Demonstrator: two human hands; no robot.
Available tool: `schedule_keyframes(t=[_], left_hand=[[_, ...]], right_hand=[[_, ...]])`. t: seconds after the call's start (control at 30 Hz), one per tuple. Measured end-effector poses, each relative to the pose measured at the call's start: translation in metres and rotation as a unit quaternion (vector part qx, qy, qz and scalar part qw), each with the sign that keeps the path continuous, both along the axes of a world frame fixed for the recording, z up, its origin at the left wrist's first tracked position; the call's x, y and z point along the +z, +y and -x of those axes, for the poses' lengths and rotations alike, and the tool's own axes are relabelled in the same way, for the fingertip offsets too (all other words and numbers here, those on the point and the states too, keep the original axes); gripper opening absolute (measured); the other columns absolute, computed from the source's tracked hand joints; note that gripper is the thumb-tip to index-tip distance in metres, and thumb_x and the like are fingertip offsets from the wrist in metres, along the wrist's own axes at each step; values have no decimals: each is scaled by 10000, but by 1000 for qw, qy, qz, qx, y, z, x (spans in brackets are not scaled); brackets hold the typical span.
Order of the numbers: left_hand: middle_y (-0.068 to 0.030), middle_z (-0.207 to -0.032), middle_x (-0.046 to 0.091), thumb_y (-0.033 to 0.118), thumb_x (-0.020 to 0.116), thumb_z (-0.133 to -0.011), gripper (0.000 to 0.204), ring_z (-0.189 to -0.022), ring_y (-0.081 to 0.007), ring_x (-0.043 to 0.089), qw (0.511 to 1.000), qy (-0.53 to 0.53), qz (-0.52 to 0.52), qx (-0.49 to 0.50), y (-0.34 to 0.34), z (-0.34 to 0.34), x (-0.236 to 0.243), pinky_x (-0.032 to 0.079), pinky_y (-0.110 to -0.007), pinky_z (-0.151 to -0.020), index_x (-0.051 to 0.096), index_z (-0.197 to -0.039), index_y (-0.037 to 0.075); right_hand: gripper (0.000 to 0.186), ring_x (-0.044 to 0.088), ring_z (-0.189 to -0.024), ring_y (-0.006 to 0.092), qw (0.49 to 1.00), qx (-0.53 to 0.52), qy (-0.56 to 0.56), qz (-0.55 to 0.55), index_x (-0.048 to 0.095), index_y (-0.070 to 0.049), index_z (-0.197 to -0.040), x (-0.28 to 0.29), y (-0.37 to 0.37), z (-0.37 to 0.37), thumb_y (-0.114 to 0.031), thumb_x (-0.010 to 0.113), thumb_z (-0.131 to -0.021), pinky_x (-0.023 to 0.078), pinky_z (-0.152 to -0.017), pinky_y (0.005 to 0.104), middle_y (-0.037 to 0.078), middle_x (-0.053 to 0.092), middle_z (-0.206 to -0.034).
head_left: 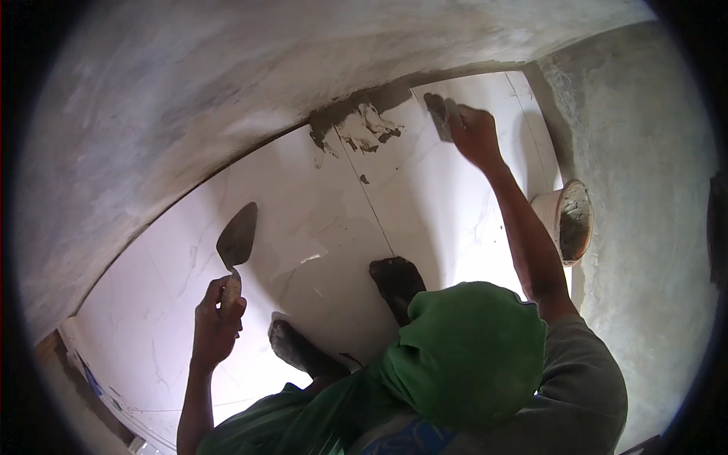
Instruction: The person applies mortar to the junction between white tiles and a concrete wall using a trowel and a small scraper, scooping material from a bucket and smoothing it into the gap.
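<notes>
My left hand [218,322] is closed round the handle of a pointed trowel [239,235], its grey blade tilted up over the white floor tiles [303,227]. At the far right, my right hand [474,135] grips a flat, grey rectangular tool [437,116] close to the tile surface near the wall's foot. Its handle, if any, is hidden by my fingers. To the left of that tool, a patch of wet grey mortar [364,125] lies smeared along the joint of floor and wall, with small crumbs scattered on the tiles.
A bucket [575,224] with grey mix inside stands tilted against the right wall [644,197]. The plastered far wall [189,83] curves along the tiles' edge. My dark-covered feet [396,284] stand on the tiles. A green cap [474,353] covers the lower middle.
</notes>
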State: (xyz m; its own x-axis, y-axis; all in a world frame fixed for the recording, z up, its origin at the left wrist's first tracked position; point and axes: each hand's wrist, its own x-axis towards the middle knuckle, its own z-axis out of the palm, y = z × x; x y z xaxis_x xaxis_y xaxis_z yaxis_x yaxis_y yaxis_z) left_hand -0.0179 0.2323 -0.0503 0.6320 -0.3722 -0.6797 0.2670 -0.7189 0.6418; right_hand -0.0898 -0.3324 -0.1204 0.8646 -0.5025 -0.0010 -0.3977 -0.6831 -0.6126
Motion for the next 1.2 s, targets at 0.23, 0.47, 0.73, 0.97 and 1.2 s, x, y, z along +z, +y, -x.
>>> schedule_keyframes(t=[0.23, 0.47, 0.73, 0.97, 1.2], left_hand=[[-18, -850, 615, 290, 640, -1069, 420, -598, -81, 578, 1000, -13, -4, 26, 11, -3, 3, 493, -274, -493, 586, -1391, 27], [-145, -806, 652, 76, 610, -986, 310, -606, -240, 621, 994, -106, -28, -23, 76, -5, -10, 521, -405, -586, 583, -1288, 10], [-73, -874, 629, 197, 575, -1053, 337, -582, -107, 531, 986, -157, 30, -37, 112, -17, -38, 471, -333, -533, 617, -1318, -7], [-15, -782, 596, 268, 580, -1070, 385, -570, -71, 519, 989, -25, 91, 110, 101, -10, -52, 455, -281, -502, 600, -1355, 10], [-68, -880, 671, 249, 644, -1050, 435, -601, -105, 591, 985, 2, 113, 132, 98, -7, -54, 499, -306, -530, 581, -1418, 26]], right_hand=[[240, 758, -1004, 453, 960, -83, 175, 203, 794, -76, -1028, -64, -75, -69, -238, 668, -904, 600, -897, 559, 228, 793, -1059], [360, 746, -1073, 486, 952, -79, 175, 238, 765, -6, -1089, -70, -28, -91, -306, 685, -906, 600, -945, 556, 286, 774, -1087], [405, 761, -1031, 419, 978, -39, 76, 193, 776, -10, -1051, -103, 27, -110, -382, 704, -906, 602, -898, 526, 245, 787, -1059], [366, 745, -1037, 463, 974, -59, 124, 178, 777, -4, -1026, -101, 99, -128, -340, 726, -890, 587, -902, 543, 274, 777, -1056], [297, 723, -987, 522, 980, -55, 32, 190, 751, 42, -964, -100, 155, -135, -234, 662, -903, 563, -899, 596, 304, 760, -1001]])
